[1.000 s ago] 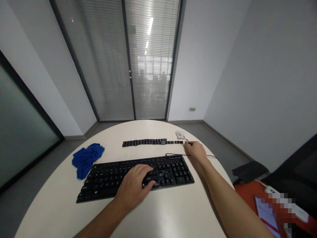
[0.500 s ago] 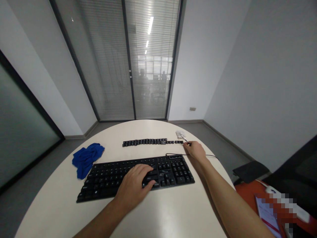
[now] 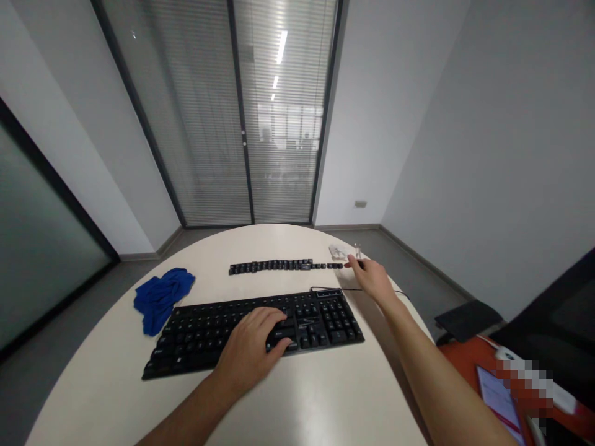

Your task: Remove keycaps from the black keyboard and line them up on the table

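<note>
A black keyboard (image 3: 204, 337) lies at a slant across the near half of the round table. On its right-of-middle keys rests my left hand (image 3: 251, 344), open, thumb and fingers apart, holding nothing. Beyond the keyboard runs a row of loose black keycaps (image 3: 269, 266). My right hand (image 3: 372, 279) is at the right end of that row, closed around the dark handle of what looks like a wire keycap puller (image 3: 357, 251), its metal prongs pointing up. The fingertips are close to the last keycap; whether they touch it I cannot tell.
A crumpled blue cloth (image 3: 163, 297) lies left of the keyboard. Crumpled whitish material (image 3: 338, 251) sits behind the keycap row's right end. The keyboard's cable (image 3: 351, 289) runs right under my right arm. A red chair (image 3: 469, 362) with items on it stands at the right.
My right hand has turned, swinging the keycap puller's metal end from pointing up-left over the whitish material to pointing upward. My left hand has stayed on the keyboard.
</note>
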Demonstrator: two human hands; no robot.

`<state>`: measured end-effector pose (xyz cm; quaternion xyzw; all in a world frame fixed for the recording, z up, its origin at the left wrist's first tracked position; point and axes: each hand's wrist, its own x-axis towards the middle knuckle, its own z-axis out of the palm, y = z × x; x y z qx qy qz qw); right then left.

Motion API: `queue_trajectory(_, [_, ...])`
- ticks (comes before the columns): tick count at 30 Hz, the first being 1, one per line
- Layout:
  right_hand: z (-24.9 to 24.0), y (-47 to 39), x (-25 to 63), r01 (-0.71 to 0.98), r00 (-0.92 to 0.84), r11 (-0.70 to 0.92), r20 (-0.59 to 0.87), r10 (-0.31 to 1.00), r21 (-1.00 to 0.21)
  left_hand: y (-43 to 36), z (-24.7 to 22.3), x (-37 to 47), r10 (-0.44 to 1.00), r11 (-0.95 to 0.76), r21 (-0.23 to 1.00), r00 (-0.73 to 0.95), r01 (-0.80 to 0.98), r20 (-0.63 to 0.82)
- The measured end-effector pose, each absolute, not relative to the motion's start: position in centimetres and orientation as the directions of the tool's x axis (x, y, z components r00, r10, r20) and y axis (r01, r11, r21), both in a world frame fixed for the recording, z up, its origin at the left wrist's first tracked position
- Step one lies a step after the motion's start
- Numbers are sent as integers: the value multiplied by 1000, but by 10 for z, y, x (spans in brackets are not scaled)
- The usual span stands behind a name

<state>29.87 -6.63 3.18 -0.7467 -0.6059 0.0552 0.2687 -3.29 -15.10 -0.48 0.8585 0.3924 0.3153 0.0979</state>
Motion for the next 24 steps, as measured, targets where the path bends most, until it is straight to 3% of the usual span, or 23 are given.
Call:
queue_trajectory(8, [53, -89, 295, 797, -48, 204, 277, 960, -568, -152, -2, -32, 747, -661, 420, 492, 621, 447])
queue_trajectory(16, [48, -89, 304, 785, -57, 166, 197, 979, -597, -154, -6, -34, 711, -695, 286, 572, 659, 409])
queue_trajectory(21, [43, -86, 308, 767, -36, 182, 242, 970, -615, -152, -9, -35, 727, -680, 282, 570, 677, 384])
queue_trajectory(24, [40, -86, 309, 711, 11, 144, 216, 976, -689, -152, -9, -36, 726, -681, 282, 573, 676, 379])
